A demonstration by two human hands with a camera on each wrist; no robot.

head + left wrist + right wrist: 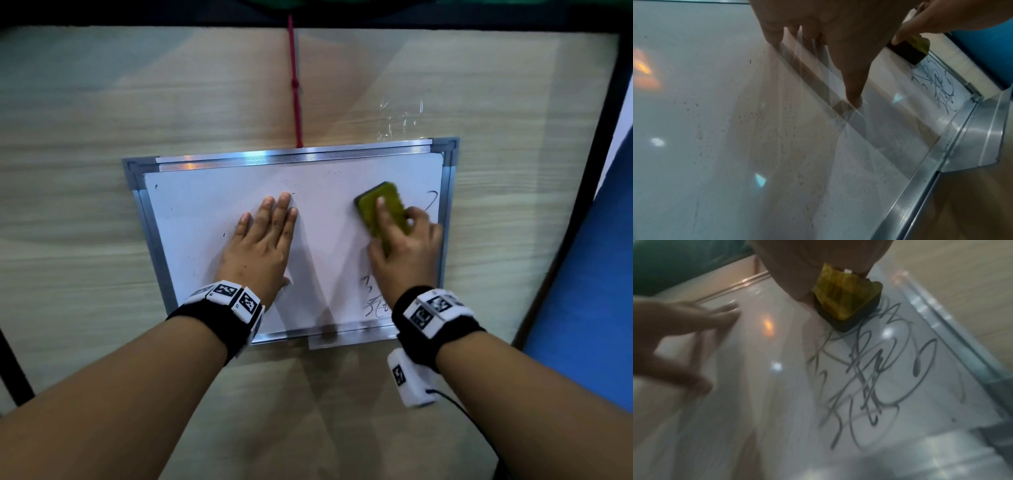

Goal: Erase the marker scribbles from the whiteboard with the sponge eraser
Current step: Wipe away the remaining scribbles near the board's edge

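Note:
A silver-framed whiteboard (342, 260) lies flat on the wooden table. My right hand (402, 246) grips a yellow-green sponge eraser (378, 202) with a dark base, pressed on the board's upper right. Black marker scribbles (373, 301) remain on the board's right side, below and beside the eraser; in the right wrist view the scribbles (875, 369) spread out just in front of the eraser (846, 305). My left hand (263, 240) lies flat, fingers straight, on the board's middle. The left half shows only faint specks. In the left wrist view the eraser (908, 50) sits past my left hand's fingers (853, 81).
A red cord (295, 89) runs over the table from the far edge to the board's top frame. Crumpled clear plastic (400, 120) lies just beyond the board's top right corner. A blue surface (582, 291) lies past the table's right edge.

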